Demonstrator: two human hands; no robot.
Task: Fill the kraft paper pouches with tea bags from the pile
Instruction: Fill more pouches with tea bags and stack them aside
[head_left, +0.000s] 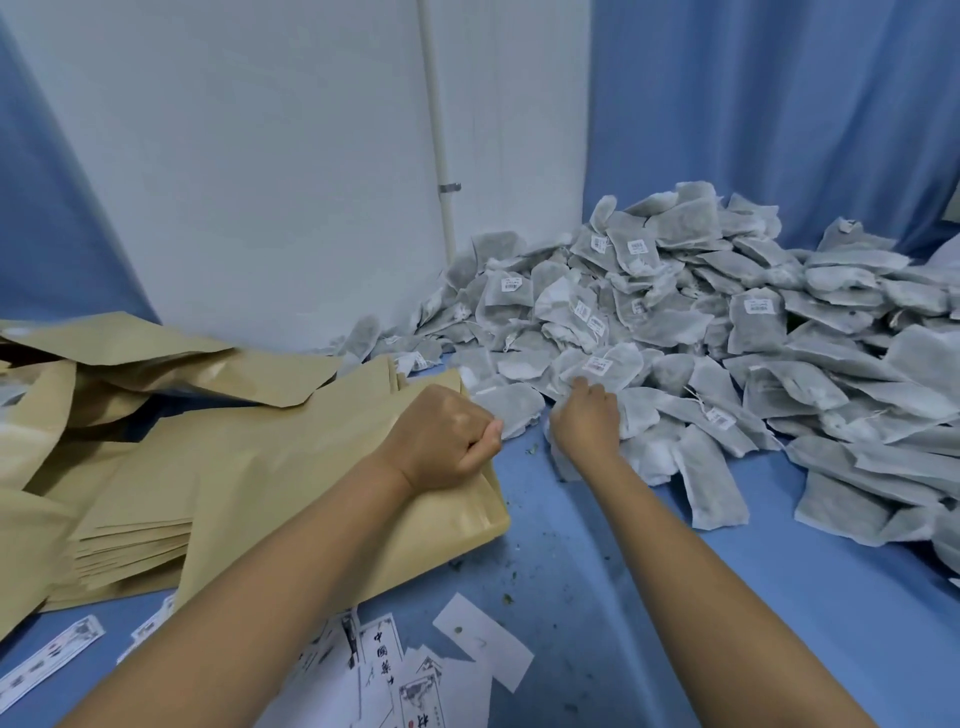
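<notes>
a counter (597, 571) draped in blue cloth runs into a corner. behind it stands a white wall (260, 156), with blue curtains (779, 104) at the right and far left. one white pipe (439, 130) is clamped upright on the wall. green crumbs speckle the cloth.

the tea bags (753, 322) lie in one broad pile at the foot of the right curtain. they are grey-white and far too many to count, and several show small white tags. the kraft pouches (130, 530) lie at the left: one flat stack with about ten edges showing, and several loose ones heaped behind it. at the near edge lie one blank white slip (483, 642) and a handful of printed slips (384, 660).

two bare hands are out. the left hand (441, 436) is curled in a fist, pinching the mouth edge of the top kraft pouch (311, 493), which lies slanted over the stack. the right hand (587, 421) is at the pile's near edge, fingers curled round a few tea bags.
</notes>
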